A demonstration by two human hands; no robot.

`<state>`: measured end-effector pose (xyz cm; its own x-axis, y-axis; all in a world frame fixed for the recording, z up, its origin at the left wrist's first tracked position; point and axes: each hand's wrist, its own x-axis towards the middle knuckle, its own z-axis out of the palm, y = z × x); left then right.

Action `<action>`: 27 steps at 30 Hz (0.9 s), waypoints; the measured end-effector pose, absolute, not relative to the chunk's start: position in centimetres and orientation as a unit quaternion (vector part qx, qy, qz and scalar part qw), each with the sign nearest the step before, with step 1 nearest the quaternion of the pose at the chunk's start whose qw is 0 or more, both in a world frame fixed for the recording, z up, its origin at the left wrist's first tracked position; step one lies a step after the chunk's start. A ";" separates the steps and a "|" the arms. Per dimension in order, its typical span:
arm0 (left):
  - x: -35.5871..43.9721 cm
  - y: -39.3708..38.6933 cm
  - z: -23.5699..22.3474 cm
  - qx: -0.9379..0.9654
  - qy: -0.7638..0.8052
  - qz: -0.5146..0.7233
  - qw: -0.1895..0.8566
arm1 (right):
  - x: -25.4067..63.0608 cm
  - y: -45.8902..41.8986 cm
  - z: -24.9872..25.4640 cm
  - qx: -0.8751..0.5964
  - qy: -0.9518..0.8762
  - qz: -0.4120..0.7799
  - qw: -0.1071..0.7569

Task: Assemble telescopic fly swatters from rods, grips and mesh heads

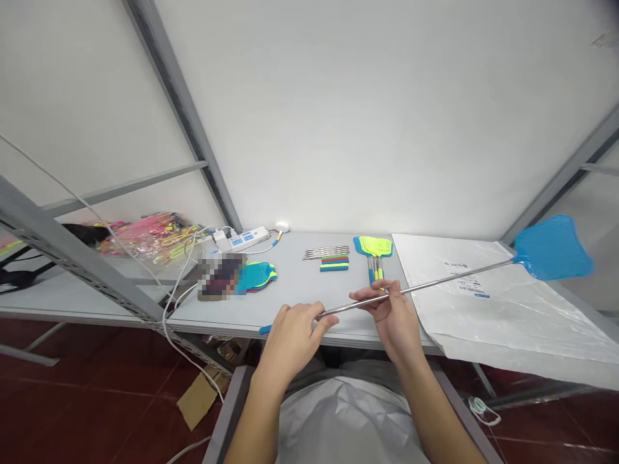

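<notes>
In the head view, the blue fly swatter slants above the table; the left hand's fingers curl round its shaft near the grip, while the right hand's fingers, partly spread, touch the shaft.

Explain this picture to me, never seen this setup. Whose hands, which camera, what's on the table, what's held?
No robot here: these are a person's bare hands, seen by one camera worn on the head, looking forward and down. The left hand grips a blue swatter near its handle end; the right hand holds its metal shaft further along. On the grey table lie thin metal rods, short coloured tubes, swatters with blue and yellow-green heads, a power strip and a white plastic sheet.
</notes>
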<state>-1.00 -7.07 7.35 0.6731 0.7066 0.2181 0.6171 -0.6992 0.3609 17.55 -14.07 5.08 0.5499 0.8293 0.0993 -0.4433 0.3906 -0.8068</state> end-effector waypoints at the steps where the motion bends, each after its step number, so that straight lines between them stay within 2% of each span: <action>1: -0.6 -7.0 7.0 0.906 0.368 0.178 0.107 | 17.2 -14.1 5.1 -0.373 -0.258 0.403 0.795; 5: -0.3 -5.9 5.7 0.900 0.381 0.206 0.041 | 18.4 -14.8 5.6 -0.371 -0.245 0.347 0.826; 10: -2.3 -3.9 4.5 0.860 0.396 0.311 -0.089 | 21.5 -16.4 7.1 -0.360 -0.214 0.292 0.860; 12: -3.3 -3.3 4.3 0.841 0.407 0.338 -0.110 | 22.2 -17.0 7.6 -0.350 -0.198 0.276 0.873; 22: -3.5 -3.3 4.9 0.827 0.417 0.364 -0.101 | 24.7 -17.8 7.6 -0.275 -0.147 0.271 0.910; 27: -1.5 -5.3 5.9 0.837 0.423 0.341 -0.061 | 22.9 -16.0 6.5 -0.310 -0.185 0.329 0.873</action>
<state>-1.47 -5.33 5.85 0.4099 0.6671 0.6221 0.7500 -0.6347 0.1864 22.91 -15.95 6.52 0.7149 0.6891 0.1188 -0.4597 0.5912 -0.6627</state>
